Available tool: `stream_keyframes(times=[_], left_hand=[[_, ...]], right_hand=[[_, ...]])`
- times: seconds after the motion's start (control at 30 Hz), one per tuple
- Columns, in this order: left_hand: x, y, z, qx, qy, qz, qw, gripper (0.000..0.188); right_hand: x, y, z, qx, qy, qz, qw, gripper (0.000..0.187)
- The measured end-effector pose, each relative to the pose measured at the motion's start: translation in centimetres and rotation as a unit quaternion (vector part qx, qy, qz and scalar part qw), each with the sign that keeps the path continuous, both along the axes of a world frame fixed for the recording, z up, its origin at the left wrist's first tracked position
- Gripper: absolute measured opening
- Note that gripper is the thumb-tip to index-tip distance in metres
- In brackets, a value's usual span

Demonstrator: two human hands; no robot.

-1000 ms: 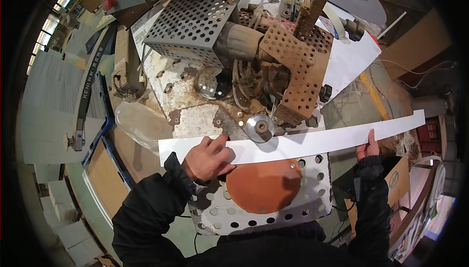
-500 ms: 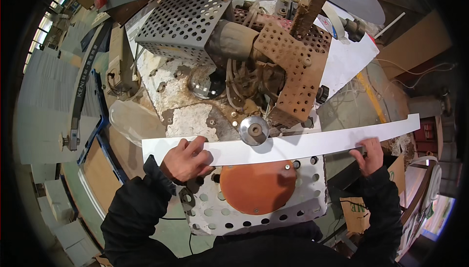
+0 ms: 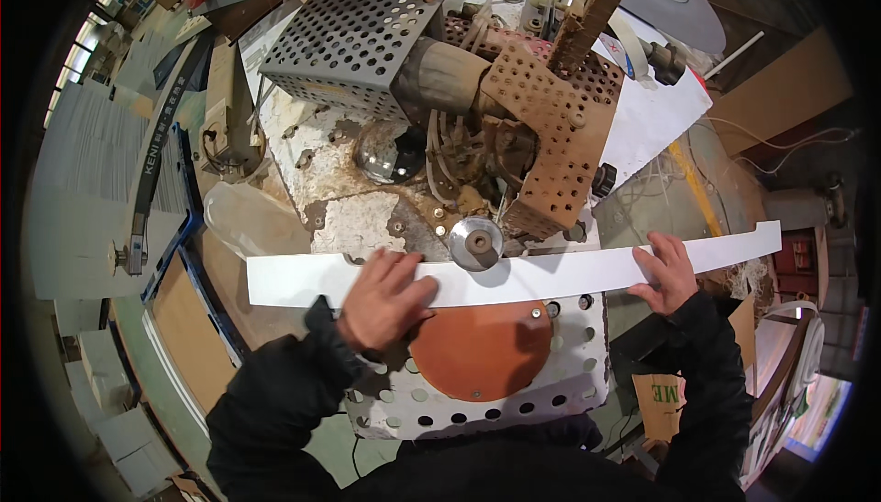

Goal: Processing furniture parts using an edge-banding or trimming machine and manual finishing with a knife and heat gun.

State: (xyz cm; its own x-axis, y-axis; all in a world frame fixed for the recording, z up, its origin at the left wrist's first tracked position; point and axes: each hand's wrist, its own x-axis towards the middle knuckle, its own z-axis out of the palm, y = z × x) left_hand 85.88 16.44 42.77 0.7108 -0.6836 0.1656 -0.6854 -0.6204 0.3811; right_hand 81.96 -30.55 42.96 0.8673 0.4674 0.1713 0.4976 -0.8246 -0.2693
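On the strip [image 3: 560, 274] my right hand [image 3: 668, 274] lies fingers apart, my left hand [image 3: 387, 295] maybe pinches, I cannot tell; seemingly half is past the wheel [image 3: 475, 243], right half remains.

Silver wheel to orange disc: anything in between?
Yes, the white strip. In the head view it crosses between the silver wheel and the orange disc, hiding the disc's far edge.

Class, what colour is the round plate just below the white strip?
Orange-brown: the round plate, seen best in the head view.
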Motion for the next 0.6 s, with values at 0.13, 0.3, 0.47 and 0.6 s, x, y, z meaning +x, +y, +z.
stream_keyframes(times=[0.13, 0.3, 0.47, 0.6], left_hand=[[-0.4, -3.3, 0.0, -0.017, 0.015, 0.016, 1.000, 0.042], [-0.4, -2.8, 0.4, 0.017, -0.009, 0.013, 1.000, 0.042], [-0.1, -1.5, 0.5, 0.028, -0.008, 0.006, 1.000, 0.042], [-0.1, -0.4, 0.3, 0.045, -0.018, 0.001, 0.999, 0.043]], right_hand=[[0.0, 0.9, 0.0, 0.010, -0.007, 0.008, 1.000, 0.061], [-0.3, 2.4, 0.1, 0.032, -0.008, 0.003, 0.999, 0.063], [-0.4, 3.7, 0.5, 0.015, 0.008, -0.006, 1.000, 0.063], [-0.4, 4.9, 0.2, 0.020, 0.003, -0.014, 1.000, 0.061]])
